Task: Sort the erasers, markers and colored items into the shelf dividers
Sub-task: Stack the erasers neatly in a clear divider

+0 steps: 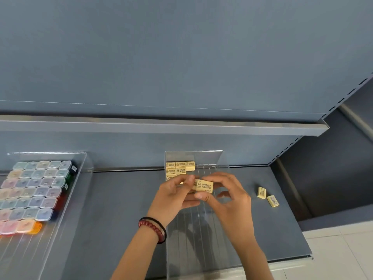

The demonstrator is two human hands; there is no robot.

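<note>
head view: eraser (204, 186) pinched between left hand (175, 197) and right hand (229, 199).

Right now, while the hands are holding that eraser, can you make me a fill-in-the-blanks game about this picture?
1. The left hand and right hand hold an eraser over the clear tray, whose stored erasers fill its back ____ corner.
2. ____ loose erasers lie on the shelf, right of that tray.
3. The bead bracelet on the left wrist is ____.
Missing words: left, two, red.
</note>
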